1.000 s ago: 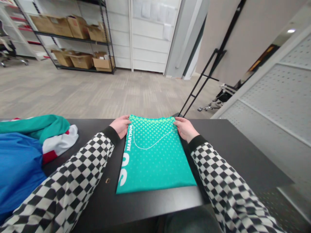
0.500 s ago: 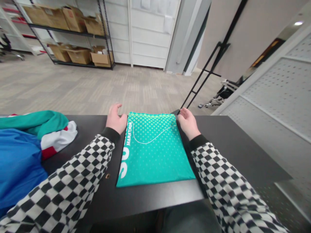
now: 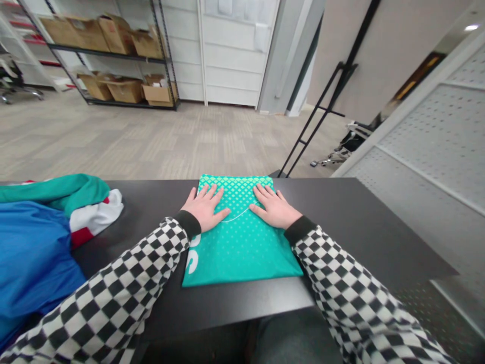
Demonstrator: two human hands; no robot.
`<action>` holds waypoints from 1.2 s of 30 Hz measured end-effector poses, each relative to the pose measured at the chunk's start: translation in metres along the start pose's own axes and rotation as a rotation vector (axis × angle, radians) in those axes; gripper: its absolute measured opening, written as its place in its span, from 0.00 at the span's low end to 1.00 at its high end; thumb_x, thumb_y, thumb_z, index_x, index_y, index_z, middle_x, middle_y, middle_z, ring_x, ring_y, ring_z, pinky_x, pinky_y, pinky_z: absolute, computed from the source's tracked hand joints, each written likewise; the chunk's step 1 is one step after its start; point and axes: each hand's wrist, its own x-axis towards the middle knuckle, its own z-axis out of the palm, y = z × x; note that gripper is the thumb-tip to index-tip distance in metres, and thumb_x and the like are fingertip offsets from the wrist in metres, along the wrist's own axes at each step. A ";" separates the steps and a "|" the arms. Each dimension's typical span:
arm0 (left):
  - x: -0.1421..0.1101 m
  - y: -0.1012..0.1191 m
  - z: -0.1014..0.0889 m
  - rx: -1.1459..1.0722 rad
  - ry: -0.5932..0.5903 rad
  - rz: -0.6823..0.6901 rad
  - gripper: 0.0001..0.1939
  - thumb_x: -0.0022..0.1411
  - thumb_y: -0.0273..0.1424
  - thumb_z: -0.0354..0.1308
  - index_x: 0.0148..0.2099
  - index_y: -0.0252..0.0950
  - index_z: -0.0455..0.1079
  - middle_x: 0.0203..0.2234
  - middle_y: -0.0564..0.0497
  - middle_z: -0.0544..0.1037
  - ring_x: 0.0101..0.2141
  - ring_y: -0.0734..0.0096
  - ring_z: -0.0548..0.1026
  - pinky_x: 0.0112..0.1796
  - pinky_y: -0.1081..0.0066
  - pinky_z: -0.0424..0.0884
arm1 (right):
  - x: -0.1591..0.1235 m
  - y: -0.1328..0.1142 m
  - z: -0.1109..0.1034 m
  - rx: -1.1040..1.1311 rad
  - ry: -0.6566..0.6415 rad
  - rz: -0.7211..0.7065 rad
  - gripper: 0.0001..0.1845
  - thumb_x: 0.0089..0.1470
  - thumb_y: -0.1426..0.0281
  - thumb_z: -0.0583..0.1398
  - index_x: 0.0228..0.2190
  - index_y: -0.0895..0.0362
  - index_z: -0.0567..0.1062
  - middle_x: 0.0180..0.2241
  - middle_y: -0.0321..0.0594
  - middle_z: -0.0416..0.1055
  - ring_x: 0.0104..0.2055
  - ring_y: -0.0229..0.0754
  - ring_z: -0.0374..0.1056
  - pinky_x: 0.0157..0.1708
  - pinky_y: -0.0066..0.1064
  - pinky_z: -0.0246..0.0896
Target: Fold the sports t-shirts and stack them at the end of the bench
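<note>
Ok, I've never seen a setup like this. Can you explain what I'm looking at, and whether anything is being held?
There is no machine here: these are a person's own bare hands, seen from one camera worn on the head, looking forward and down. On the dark table lies a flat teal cloth with a lighter green pattern toward its far edge. The left hand and right hand rest palm down on it, fingers spread, gripping nothing. At the picture's left is a loose heap of blue, green, white and red fabric.
</note>
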 end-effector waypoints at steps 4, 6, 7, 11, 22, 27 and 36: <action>0.003 -0.004 -0.008 0.014 0.073 -0.001 0.43 0.77 0.56 0.50 0.84 0.39 0.58 0.82 0.37 0.52 0.81 0.31 0.46 0.76 0.32 0.36 | 0.001 0.012 -0.002 0.029 0.059 -0.002 0.43 0.78 0.44 0.45 0.82 0.52 0.53 0.84 0.48 0.39 0.85 0.67 0.34 0.79 0.74 0.28; 0.005 -0.008 -0.007 0.006 0.040 -0.036 0.42 0.77 0.55 0.51 0.83 0.39 0.59 0.82 0.36 0.52 0.81 0.30 0.45 0.75 0.30 0.36 | 0.004 0.019 -0.001 0.049 0.053 0.013 0.41 0.78 0.46 0.45 0.81 0.49 0.54 0.84 0.46 0.40 0.85 0.68 0.35 0.79 0.75 0.27; 0.006 -0.010 -0.006 0.004 0.015 -0.058 0.43 0.76 0.56 0.52 0.83 0.40 0.59 0.82 0.36 0.52 0.81 0.29 0.45 0.75 0.29 0.37 | 0.006 0.022 0.000 0.058 0.038 0.025 0.40 0.78 0.46 0.45 0.81 0.49 0.55 0.84 0.45 0.40 0.85 0.69 0.35 0.78 0.76 0.28; 0.006 -0.014 -0.002 0.017 -0.016 -0.074 0.45 0.76 0.58 0.51 0.84 0.41 0.56 0.83 0.38 0.49 0.81 0.31 0.43 0.75 0.29 0.36 | 0.010 0.030 0.003 0.067 -0.001 0.054 0.42 0.78 0.46 0.46 0.82 0.50 0.54 0.83 0.46 0.39 0.85 0.71 0.34 0.78 0.77 0.28; -0.001 -0.006 -0.013 -0.069 0.102 -0.037 0.46 0.75 0.55 0.54 0.83 0.32 0.56 0.82 0.30 0.46 0.81 0.30 0.40 0.75 0.30 0.33 | 0.007 0.026 -0.005 0.090 0.004 0.041 0.49 0.75 0.39 0.48 0.83 0.50 0.47 0.84 0.49 0.32 0.85 0.70 0.29 0.79 0.74 0.30; -0.063 0.034 -0.027 -0.150 0.222 0.289 0.38 0.78 0.47 0.57 0.83 0.39 0.60 0.82 0.37 0.54 0.81 0.38 0.48 0.78 0.38 0.40 | -0.032 0.002 -0.023 0.080 0.128 -0.067 0.47 0.76 0.43 0.51 0.83 0.53 0.48 0.83 0.52 0.34 0.85 0.67 0.29 0.79 0.73 0.32; -0.233 0.028 0.007 0.305 0.106 0.313 0.43 0.80 0.48 0.53 0.87 0.46 0.43 0.81 0.48 0.55 0.78 0.53 0.59 0.78 0.50 0.46 | -0.214 -0.026 0.016 0.018 -0.012 -0.329 0.45 0.78 0.50 0.57 0.83 0.40 0.42 0.82 0.42 0.45 0.84 0.59 0.45 0.82 0.65 0.39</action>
